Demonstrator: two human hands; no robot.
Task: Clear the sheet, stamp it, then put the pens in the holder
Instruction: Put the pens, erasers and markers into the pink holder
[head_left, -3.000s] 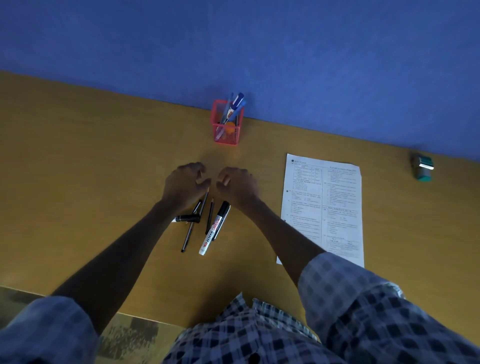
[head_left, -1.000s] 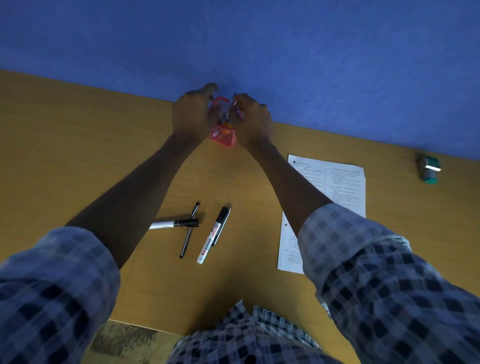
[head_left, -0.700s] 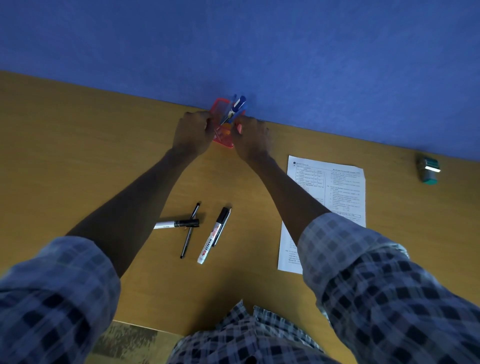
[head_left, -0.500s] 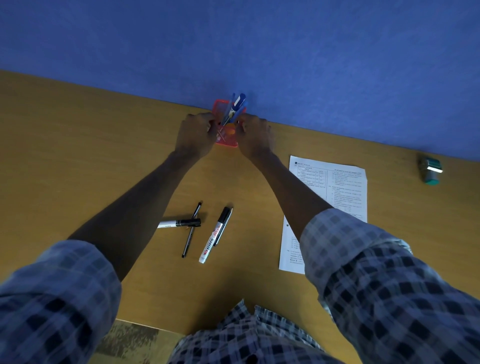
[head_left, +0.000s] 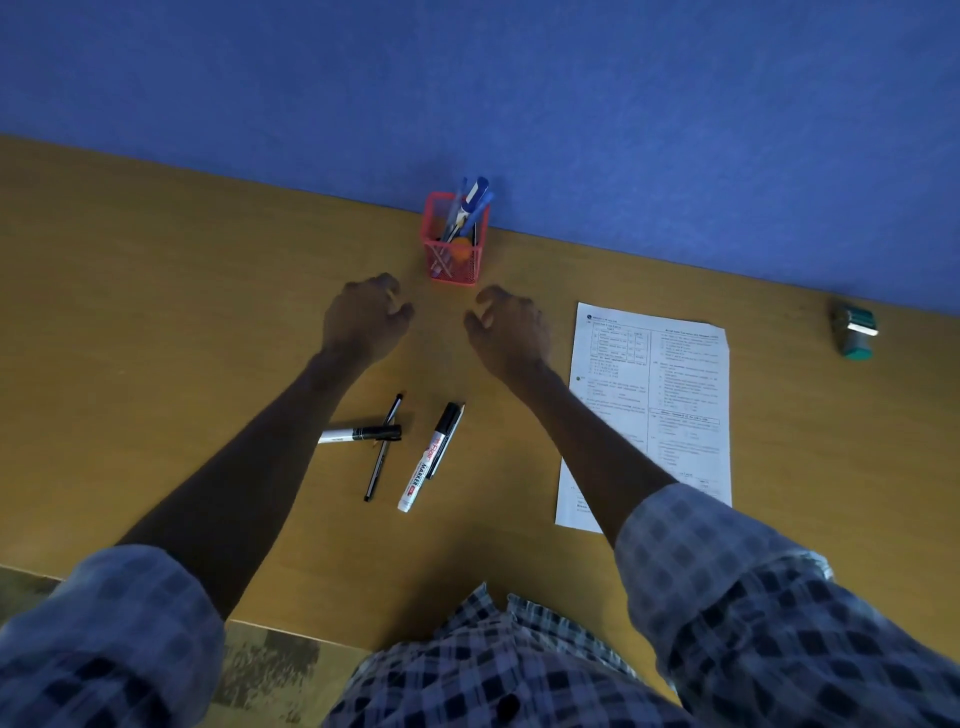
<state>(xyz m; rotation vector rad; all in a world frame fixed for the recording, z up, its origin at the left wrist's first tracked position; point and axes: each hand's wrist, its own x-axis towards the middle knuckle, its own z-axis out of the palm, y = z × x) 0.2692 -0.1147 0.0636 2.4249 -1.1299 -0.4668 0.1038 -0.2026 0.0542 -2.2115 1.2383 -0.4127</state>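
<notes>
A red mesh pen holder (head_left: 453, 260) stands against the blue wall with several pens sticking out of it. My left hand (head_left: 363, 318) and my right hand (head_left: 511, 327) hover just in front of it, fingers curled and apart, both holding nothing. Between my forearms lie a white marker with a black cap (head_left: 423, 467), a thin black pen (head_left: 383, 447), a small black-and-white pen (head_left: 358, 434) crossing it, and a dark pen (head_left: 447, 439) tucked beside the marker. The printed sheet (head_left: 670, 405) lies to the right, partly under my right forearm.
A green stamp (head_left: 854, 332) sits far right near the wall on the wooden table (head_left: 156, 312). The table's near edge runs along the bottom, above my checked shirt (head_left: 493, 670). The blue wall borders the table's far side.
Both hands carried pens from the pile to the holder, let them go inside, and have now drawn back toward me, holding nothing. Fewer pens lie on the table than three seconds ago.
</notes>
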